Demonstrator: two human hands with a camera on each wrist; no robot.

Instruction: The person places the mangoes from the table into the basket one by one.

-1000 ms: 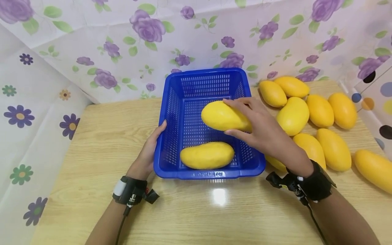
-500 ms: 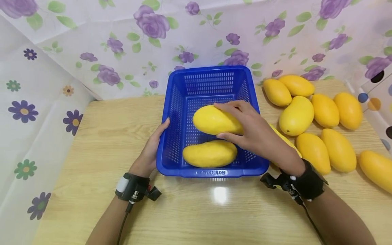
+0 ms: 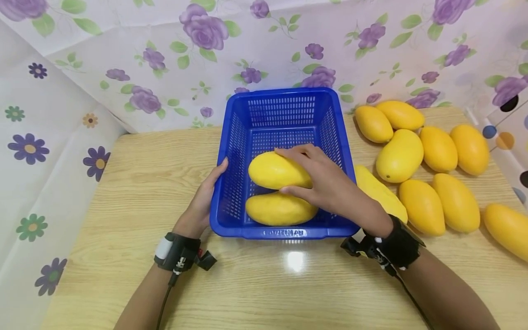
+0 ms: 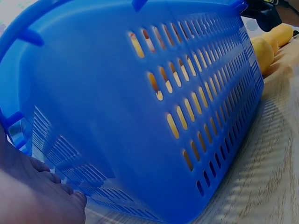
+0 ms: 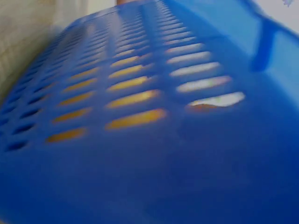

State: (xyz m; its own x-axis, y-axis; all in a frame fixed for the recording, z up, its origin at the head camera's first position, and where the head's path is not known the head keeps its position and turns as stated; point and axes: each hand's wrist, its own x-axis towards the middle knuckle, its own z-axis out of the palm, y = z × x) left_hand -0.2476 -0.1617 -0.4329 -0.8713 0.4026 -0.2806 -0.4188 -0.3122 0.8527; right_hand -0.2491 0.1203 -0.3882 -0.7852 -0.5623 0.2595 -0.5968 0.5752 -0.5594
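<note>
A blue plastic basket (image 3: 284,233) with slotted walls stands on the table. My right hand (image 3: 323,181) is inside it in the head view, gripping a yellow mango (image 3: 270,171) between thumb and fingers. Just in front of that fruit, a second mango (image 3: 280,210) lies crosswise along the basket's near wall. My left hand (image 3: 202,201) holds the basket's left side, thumb at the rim; its fingers (image 4: 51,179) lie by the outer wall in the left wrist view. The right wrist view shows only the basket's slotted wall (image 5: 154,172), with yellow showing through the slots.
Several loose mangoes (image 3: 400,156) lie right of the basket, one (image 3: 379,195) close against its right side and another (image 3: 507,231) near the right frame edge. A flowered sheet (image 3: 165,59) hangs behind the wooden table (image 3: 156,178). Each wrist wears a black strap with a cable.
My right hand has carried its mango left and toward the near side, bringing it close behind the one lying in the basket. The left hand keeps its hold on the basket.
</note>
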